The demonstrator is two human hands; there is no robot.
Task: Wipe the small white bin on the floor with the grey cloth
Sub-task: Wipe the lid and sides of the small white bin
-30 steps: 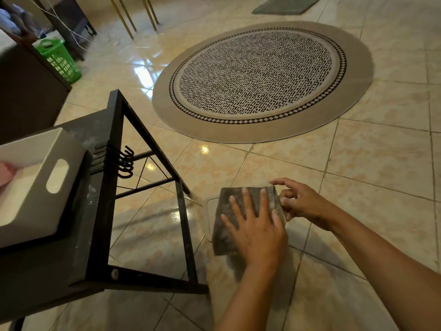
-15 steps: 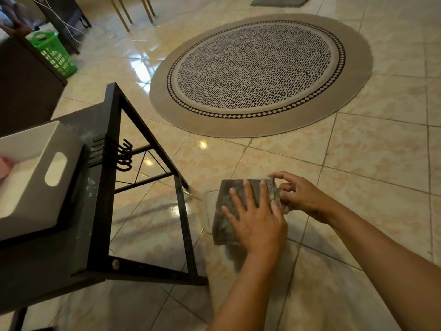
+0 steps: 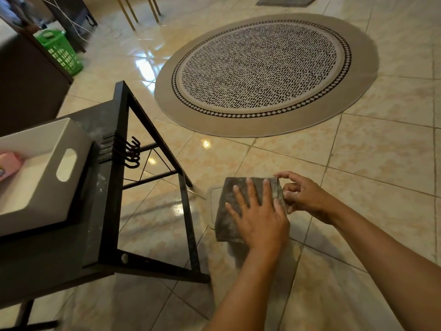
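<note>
The left hand [image 3: 259,217] has slid the grey cloth [image 3: 229,211] a little along the white bin [image 3: 214,199] with flat open fingers, while the right hand [image 3: 303,197] still pinches its edge, so wiping goes on.

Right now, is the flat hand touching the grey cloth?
Touching. The head view shows the left hand pressed flat on the grey cloth, fingers spread across it with no gap.

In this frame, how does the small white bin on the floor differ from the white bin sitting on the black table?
The small white bin lies on the floor tiles, almost wholly covered by the grey cloth and both hands; the white bin on the table sits raised on the black table and uncovered. Only a rim sliver of the floor one shows, while the table one shows its open inside, a handle slot and a pink item. Both are white with rounded corners.
</note>
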